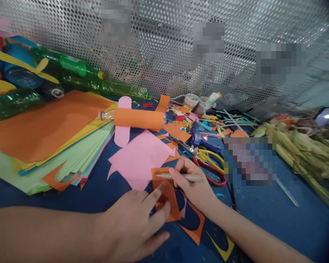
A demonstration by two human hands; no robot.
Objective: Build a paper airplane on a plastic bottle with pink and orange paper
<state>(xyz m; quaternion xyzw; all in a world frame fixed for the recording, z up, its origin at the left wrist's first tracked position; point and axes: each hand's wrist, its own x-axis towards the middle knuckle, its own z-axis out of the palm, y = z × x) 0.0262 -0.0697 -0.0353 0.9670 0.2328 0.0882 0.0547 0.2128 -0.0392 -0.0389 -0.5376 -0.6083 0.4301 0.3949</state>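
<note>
My right hand (190, 182) is closed around a slim beige pen (196, 178), its tip at the upper part of a small orange paper piece (171, 212). My left hand (134, 223) lies with its fingers apart, fingertips resting on that same orange piece. A cut pink sheet (142, 155) lies just beyond both hands. Behind it, a plastic bottle wrapped in orange paper (139, 118) rests on its side across a rounded pink strip (122, 137). Red and yellow scissor handles (211, 171) lie beyond my right hand, beside a blue glue gun (201, 140).
Stacked coloured paper (57, 128) covers the left side, with green bottles (120, 88) behind. Paper scraps (186, 114) are heaped near the perforated metal wall (164, 40). Corn husks (304, 153) lie at right. Cut orange (194, 230) and yellow (226, 252) offcuts lie near my right forearm.
</note>
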